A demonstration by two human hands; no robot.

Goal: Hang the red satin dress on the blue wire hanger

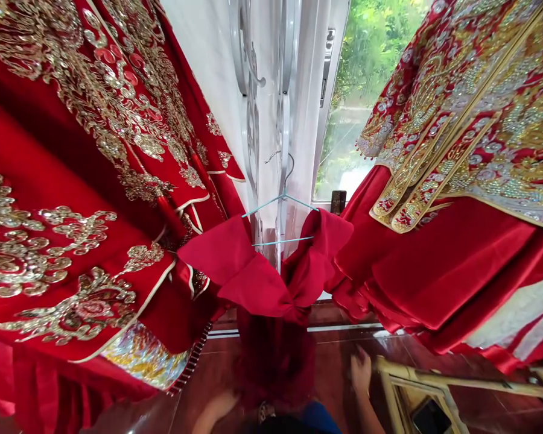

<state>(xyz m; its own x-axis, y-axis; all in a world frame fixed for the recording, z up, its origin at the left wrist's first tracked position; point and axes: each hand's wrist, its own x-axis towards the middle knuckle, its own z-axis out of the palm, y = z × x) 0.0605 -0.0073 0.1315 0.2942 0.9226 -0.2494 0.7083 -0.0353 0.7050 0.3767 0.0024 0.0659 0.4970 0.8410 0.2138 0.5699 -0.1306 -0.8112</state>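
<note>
A plain dark-red dress (pixel 262 283) with wide folded shoulder flaps hangs on a thin pale-blue wire hanger (pixel 283 196) in the middle of the head view. Its hook stands free-looking in front of a grey metal rack; what bears it is unclear. The long skirt falls in shadow toward the floor. My left hand (pixel 221 402) is low, to the left of the skirt, blurred, with its fingers hard to make out. On the other side, my right hand (pixel 361 369) hangs apart from the dress, its fingers loosely apart and nothing visible in them.
An embroidered red-and-gold garment (pixel 90 181) fills the left side. A beaded jacket (pixel 475 120) over a red satin skirt (pixel 425 259) hangs at the right. A bamboo stool (pixel 470 380) holding a dark phone (pixel 432 416) stands low right. Behind are a curtain and window (pixel 366 78).
</note>
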